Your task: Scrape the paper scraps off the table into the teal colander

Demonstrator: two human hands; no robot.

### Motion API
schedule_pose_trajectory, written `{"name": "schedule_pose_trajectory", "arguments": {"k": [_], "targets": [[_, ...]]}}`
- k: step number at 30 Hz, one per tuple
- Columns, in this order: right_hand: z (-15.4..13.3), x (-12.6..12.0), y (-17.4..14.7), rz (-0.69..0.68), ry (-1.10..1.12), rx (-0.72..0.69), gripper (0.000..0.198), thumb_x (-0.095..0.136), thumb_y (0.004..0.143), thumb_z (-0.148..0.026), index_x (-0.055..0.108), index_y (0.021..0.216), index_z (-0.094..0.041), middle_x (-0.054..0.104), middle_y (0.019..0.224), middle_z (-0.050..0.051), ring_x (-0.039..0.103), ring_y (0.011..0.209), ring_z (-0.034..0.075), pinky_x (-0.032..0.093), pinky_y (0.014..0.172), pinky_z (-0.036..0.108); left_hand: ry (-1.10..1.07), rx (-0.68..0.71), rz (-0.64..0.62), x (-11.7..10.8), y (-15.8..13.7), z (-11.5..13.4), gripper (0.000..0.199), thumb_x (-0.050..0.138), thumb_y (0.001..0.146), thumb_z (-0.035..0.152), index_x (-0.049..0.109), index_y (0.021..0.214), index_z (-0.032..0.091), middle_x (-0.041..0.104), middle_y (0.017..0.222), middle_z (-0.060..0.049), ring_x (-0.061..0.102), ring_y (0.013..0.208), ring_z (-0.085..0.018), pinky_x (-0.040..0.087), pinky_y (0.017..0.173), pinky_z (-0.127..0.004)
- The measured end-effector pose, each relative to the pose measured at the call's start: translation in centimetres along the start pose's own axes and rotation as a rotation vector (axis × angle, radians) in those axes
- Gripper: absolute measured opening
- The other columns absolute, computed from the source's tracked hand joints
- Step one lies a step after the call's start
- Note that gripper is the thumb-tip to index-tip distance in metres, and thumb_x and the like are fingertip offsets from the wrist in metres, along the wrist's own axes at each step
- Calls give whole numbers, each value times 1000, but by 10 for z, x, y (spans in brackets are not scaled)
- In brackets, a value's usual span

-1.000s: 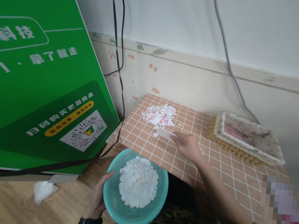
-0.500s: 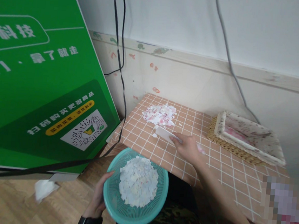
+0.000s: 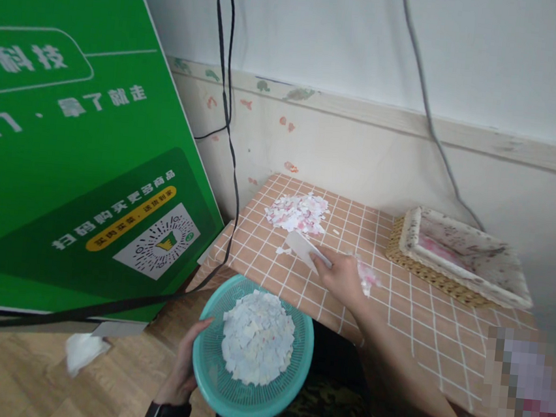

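My left hand (image 3: 187, 357) grips the left rim of a round teal plastic colander (image 3: 203, 372). A heap of small white paper scraps (image 3: 258, 338) lies inside it. My right hand (image 3: 341, 277) is closed on a flat white scraper-like piece (image 3: 303, 249), tilted on the checked tablecloth. A few scraps lie at its left edge. Just beyond it is a pile of white and pink paper scraps (image 3: 297, 212). More pinkish scraps (image 3: 368, 277) lie on the cloth, partly hidden behind my right hand.
A cloth-lined wicker basket (image 3: 459, 268) stands at the table's right, by the wall. To the left rises a large green panel (image 3: 91, 151), with a black cable (image 3: 234, 184) hanging beside it. A white crumpled item (image 3: 86, 352) lies on the wooden floor.
The white piece in my right hand has shifted slightly left and tilted more steeply. More of the pinkish scraps behind that hand now show. The colander stays in place.
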State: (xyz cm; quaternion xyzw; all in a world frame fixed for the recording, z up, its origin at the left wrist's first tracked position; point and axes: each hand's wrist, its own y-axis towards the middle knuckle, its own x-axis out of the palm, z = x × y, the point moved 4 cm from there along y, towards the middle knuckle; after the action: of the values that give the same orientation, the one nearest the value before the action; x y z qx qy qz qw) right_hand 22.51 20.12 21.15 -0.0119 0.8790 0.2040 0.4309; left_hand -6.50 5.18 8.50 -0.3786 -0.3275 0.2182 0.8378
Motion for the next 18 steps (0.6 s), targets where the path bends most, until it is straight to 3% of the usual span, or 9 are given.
{"name": "schedule_pose_trajectory", "arguments": {"k": [4,11,15,18], "targets": [[7,-5,9,87,-105,61,29,46,87,-29,67,106,-23,72,87,5,66,67,20,45,59,28,6,22,-34,0,0,0,9,64,69,16,70,72,11,74,68,-8,67,57,-20,55,61,-33],[1,5,19,-58,14,-16,27,45,87,-25,68,101,-24,71,91,4,66,74,19,47,64,28,7,7,-44,3,0,0,9,63,70,16,70,70,11,74,68,-10,67,59,-22,55,62,-35],[3,4,19,12,21,3,28,46,86,-26,67,104,-23,71,94,5,66,78,21,47,66,30,-10,27,-19,2,0,1,8,64,68,15,70,69,11,73,65,-9,67,58,-23,55,61,-36],[4,6,19,-28,17,-4,27,46,86,-26,68,103,-24,71,94,5,66,77,21,48,66,30,-14,16,-20,2,-1,1,9,63,69,16,70,68,11,73,66,-9,67,59,-23,55,62,-35]]}}
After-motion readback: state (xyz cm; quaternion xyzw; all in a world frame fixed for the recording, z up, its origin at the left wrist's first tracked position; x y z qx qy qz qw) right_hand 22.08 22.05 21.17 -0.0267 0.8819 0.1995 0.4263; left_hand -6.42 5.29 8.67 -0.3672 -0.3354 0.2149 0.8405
